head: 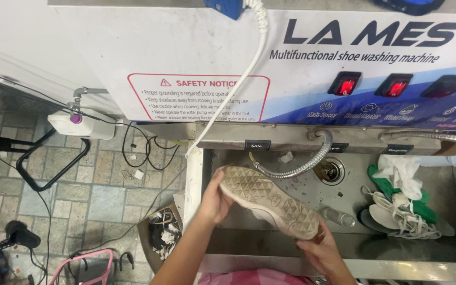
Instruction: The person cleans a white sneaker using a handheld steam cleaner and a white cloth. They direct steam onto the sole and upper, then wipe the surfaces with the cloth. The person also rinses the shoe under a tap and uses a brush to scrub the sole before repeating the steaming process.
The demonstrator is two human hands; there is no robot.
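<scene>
Over the steel sink (pixel 302 190) of the washing machine: shoe (pixel 268 201) held sole-up, left hand (pixel 215 200) clasping heel, right hand (pixel 320 248) gripping toe, tread looked grimy, scrubbing seemingly unfinished, laces and insoles (pixel 397 211) lay aside.

One head-worn camera looks steeply down from close above, facing the washing machine's panel (pixel 291 68); the steel sink (pixel 344 195) fills the lower frame, tiled floor (pixel 96 190) left.

We've got a stone-tile floor (pixel 96 195) strung with black cables (pixel 138 142), plus a white machine panel (pixel 186 58) over the steel basin (pixel 302 195).
</scene>
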